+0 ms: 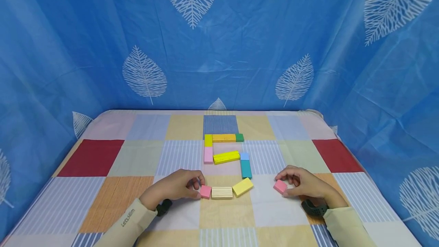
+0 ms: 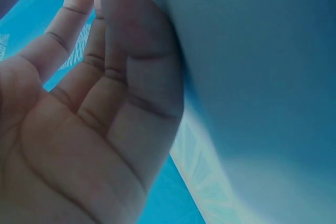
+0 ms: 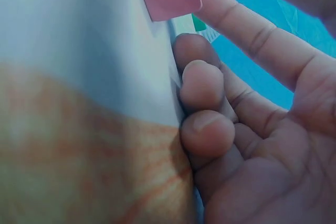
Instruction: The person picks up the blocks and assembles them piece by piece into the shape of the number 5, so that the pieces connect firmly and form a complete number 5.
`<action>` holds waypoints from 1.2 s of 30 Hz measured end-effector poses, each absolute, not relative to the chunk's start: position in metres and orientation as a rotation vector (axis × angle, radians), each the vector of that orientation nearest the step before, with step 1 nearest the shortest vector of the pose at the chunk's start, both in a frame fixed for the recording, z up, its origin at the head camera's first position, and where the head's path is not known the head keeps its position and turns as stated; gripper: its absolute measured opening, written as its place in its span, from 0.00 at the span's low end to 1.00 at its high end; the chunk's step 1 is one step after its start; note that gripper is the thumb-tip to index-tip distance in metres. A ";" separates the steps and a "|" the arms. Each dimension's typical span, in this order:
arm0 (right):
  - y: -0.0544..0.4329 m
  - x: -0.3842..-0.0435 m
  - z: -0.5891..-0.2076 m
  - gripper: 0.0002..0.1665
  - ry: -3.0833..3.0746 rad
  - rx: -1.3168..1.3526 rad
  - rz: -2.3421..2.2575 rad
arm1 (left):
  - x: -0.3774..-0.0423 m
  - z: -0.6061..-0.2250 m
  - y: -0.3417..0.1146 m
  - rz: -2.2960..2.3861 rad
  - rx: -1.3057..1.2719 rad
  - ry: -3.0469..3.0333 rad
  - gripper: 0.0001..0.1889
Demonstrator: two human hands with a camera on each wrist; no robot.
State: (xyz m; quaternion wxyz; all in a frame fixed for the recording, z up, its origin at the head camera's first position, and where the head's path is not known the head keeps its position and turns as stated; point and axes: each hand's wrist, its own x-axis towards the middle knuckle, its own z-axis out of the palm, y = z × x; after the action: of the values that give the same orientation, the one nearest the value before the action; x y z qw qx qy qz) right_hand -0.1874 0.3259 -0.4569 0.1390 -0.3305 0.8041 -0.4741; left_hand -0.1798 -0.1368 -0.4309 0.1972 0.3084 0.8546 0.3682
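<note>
My left hand (image 1: pixel 181 185) pinches a small pink block (image 1: pixel 205 191) between thumb and index finger, at the left end of the lower row of blocks. Just a corner of that block shows at the top of the left wrist view. Right of it lie a cream striped block (image 1: pixel 221 193) and a slanted yellow block (image 1: pixel 242 187). Over to the right, my right hand (image 1: pixel 303 184) holds another pink block (image 1: pixel 280 186) by thumb and index finger, apart from the row. In the right wrist view its other fingers (image 3: pixel 202 85) are curled against the cloth.
Above the row, more blocks form a bent line: a teal block (image 1: pixel 246 169), a light blue block (image 1: pixel 244 156), yellow blocks (image 1: pixel 226 157), a light pink block (image 1: pixel 208 155), an orange block (image 1: pixel 224 138) and a green block (image 1: pixel 239 137). A patchwork cloth (image 1: pixel 137 157) covers the table; blue curtains (image 1: pixel 219 41) surround it.
</note>
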 end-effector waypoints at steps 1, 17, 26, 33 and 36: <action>0.326 -0.188 -0.457 0.19 2.319 -0.951 -1.370 | -0.180 -0.431 -0.137 1.030 0.866 2.393 0.13; 0.327 -0.187 -0.456 0.14 2.366 -0.932 -1.377 | -0.182 -0.432 -0.136 1.047 0.839 2.355 0.15; 0.311 -0.186 -0.449 0.15 2.441 -0.948 -1.368 | -0.182 -0.432 -0.136 1.037 0.837 2.360 0.15; 0.299 -0.190 -0.449 0.16 2.501 -0.940 -1.365 | -0.180 -0.429 -0.136 1.030 0.841 2.363 0.15; 0.293 -0.191 -0.449 0.16 2.524 -0.912 -1.345 | -0.180 -0.429 -0.137 1.028 0.839 2.360 0.16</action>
State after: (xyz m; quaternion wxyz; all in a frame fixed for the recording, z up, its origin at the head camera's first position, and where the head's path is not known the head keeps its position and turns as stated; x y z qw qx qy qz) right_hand -0.1915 0.2929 -0.4486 0.0696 -0.3029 0.8388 -0.4470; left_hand -0.1802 -0.1366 -0.4295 0.2150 0.3026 0.8512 0.3709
